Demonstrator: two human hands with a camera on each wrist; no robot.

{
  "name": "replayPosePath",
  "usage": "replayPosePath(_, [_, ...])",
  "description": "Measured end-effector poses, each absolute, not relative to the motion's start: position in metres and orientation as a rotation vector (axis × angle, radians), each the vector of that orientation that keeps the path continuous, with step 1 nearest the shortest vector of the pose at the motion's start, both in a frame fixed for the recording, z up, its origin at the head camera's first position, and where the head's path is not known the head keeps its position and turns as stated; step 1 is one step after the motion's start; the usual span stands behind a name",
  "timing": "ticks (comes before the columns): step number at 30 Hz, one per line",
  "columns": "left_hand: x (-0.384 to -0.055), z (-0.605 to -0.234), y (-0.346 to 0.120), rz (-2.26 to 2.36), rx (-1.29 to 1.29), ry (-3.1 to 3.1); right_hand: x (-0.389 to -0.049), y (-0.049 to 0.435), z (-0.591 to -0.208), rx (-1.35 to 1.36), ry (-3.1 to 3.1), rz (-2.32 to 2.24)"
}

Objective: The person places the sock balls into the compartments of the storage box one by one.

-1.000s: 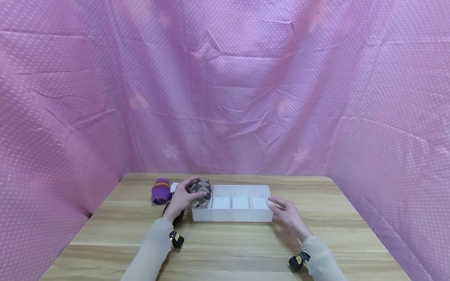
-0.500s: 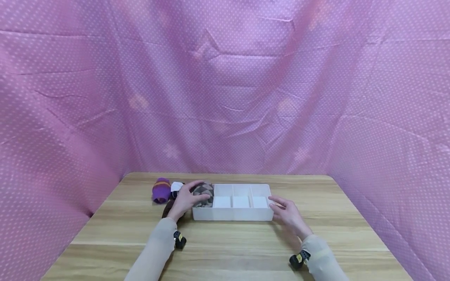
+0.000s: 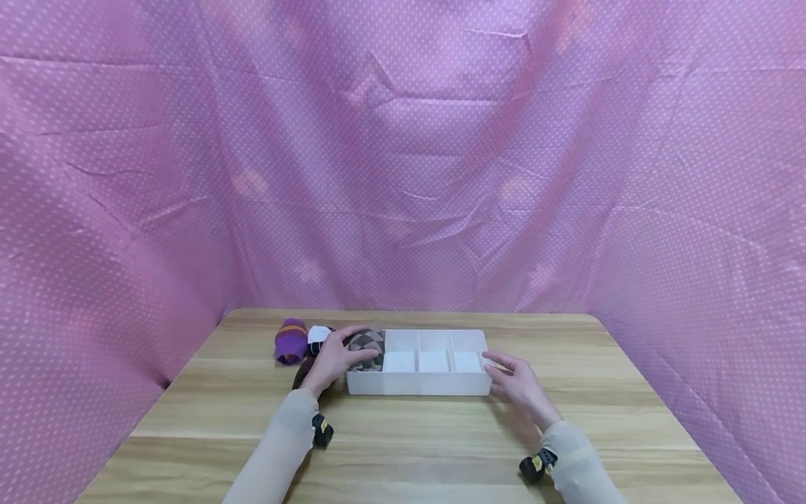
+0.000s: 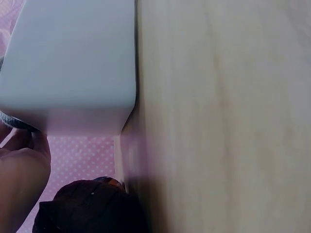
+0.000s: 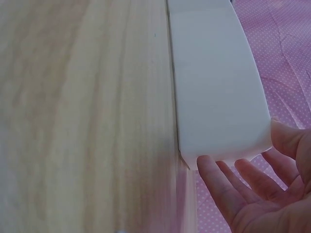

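A white box [image 3: 418, 383] with a row of compartments lies lengthwise on the table. In its leftmost compartment sits a rolled pair of grey-brown checked socks [image 3: 366, 341]. My left hand [image 3: 332, 358] holds these socks between thumb and fingers, which reach over the box's left end; the left wrist view shows only part of that hand [image 4: 23, 177] beside the box wall. At the opposite end my right hand [image 3: 519, 386] touches the box. Seen from the right wrist, its fairly straight fingers [image 5: 218, 187] lie against the end wall, with the thumb by the rim.
Left of the box stand a purple roll [image 3: 291, 343] with an orange band, a white-and-black roll [image 3: 318, 337] and a dark brown roll [image 3: 303, 372], partly behind my left hand. Pink dotted cloth [image 3: 403, 175] hangs around the wooden table [image 3: 415, 448].
My left hand has moved slightly right and lowered the checked socks from above the box's rim into the leftmost compartment. My right hand has stayed at the box's right end.
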State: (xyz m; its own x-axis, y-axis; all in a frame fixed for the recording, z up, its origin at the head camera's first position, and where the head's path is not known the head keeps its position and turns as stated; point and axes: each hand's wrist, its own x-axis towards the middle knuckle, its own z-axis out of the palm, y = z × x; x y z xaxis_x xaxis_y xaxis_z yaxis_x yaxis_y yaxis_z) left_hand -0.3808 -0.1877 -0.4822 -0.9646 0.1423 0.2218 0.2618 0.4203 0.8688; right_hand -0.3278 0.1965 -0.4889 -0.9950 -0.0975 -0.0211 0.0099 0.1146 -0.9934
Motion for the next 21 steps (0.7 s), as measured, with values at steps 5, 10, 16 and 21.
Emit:
replayPosePath(5, [-0.381,-0.481,-0.189,-1.559,-0.417,-2.572,-0.327,0.196,-0.489,-0.088,2.264,-2.049])
replayPosePath(10, [-0.381,-0.483,-0.19,-1.48,-0.485,-2.598,-0.326,0.198,-0.489,-0.106,2.283,-2.042])
replayPosePath(16, [-0.377,-0.482,-0.189,-1.495,-0.448,-2.605,-0.324,0.2,-0.489,-0.114,2.27,-2.038])
replayPosePath(21, [-0.371,-0.479,-0.189,-1.533,-0.455,-2.597,-0.322,0.202,-0.489,-0.111,2.259,-2.042])
